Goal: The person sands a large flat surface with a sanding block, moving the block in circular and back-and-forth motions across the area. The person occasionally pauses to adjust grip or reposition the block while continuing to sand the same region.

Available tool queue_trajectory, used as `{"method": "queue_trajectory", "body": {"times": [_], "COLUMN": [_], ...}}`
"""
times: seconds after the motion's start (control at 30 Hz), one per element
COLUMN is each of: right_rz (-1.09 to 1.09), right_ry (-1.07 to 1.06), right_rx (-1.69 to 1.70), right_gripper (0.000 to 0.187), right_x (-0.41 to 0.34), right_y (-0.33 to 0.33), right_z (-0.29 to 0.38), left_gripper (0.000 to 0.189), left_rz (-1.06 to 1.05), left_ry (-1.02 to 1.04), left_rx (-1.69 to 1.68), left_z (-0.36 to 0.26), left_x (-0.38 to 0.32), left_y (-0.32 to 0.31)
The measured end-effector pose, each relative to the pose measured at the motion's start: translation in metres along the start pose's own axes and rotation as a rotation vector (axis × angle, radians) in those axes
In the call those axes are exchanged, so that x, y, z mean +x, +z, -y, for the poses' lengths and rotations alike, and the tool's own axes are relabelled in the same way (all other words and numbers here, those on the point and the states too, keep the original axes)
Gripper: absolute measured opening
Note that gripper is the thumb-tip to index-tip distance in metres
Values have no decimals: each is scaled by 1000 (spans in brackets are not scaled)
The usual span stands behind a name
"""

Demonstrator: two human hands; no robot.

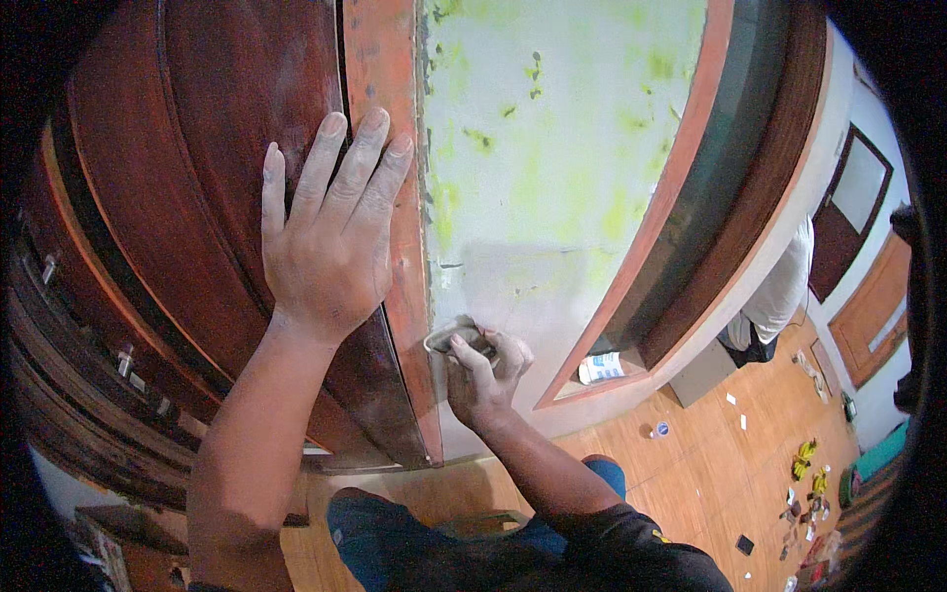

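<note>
My left hand (329, 237) rests flat with its fingers spread, across the edge of a dark wooden door (244, 118) and the reddish wooden door frame (381, 66). Pale dust coats its fingers. Lower down, my right hand (488, 370) grips a folded sheet that looks like sandpaper (466, 339) between thumb and fingers. The sheet is against the lower part of a pale wall panel (562, 185), close to the frame. Yellow-green patches and dark chips mark that panel. My palm hides part of the sheet.
A second wooden frame (688, 140) bounds the panel on the right, with a white packet (601, 368) on its sill. On the tiled floor (666, 473) lie a small round tub (661, 428), bananas (803, 459), a dark phone-like object (745, 545) and scattered scraps. A grey box (699, 374) stands by the wall.
</note>
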State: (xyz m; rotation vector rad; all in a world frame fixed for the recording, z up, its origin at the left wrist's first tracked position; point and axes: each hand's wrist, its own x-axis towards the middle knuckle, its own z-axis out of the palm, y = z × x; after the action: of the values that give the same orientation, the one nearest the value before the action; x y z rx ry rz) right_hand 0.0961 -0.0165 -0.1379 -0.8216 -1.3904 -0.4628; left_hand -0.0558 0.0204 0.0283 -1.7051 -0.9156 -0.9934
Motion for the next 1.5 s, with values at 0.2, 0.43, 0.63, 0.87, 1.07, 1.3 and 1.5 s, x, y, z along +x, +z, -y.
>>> {"method": "queue_trajectory", "body": {"times": [0.2,0.43,0.63,0.87,1.07,1.3,1.5], "right_rz": [-17,35,-80,53,-3,103,106], "right_ry": [-40,13,-86,109,-67,55,7], "right_rx": [-202,-122,-196,-53,-171,-43,47], "right_gripper": [41,36,37,26,23,28,29], "right_x": [45,-18,37,-18,3,-9,2], "right_y": [23,-2,23,2,18,-1,7], "right_z": [-15,-2,-11,-1,-22,-13,-21], "left_gripper": [51,49,48,52,54,49,48], "left_rz": [-37,19,-38,-16,-14,-41,-59], "left_ry": [24,21,23,13,20,10,19], "left_rx": [-25,-23,10,-25,-17,-6,-10], "left_z": [3,0,2,2,4,2,0], "left_x": [-6,-1,-4,-2,-5,-2,-4], "left_y": [6,-1,3,2,4,4,4]}}
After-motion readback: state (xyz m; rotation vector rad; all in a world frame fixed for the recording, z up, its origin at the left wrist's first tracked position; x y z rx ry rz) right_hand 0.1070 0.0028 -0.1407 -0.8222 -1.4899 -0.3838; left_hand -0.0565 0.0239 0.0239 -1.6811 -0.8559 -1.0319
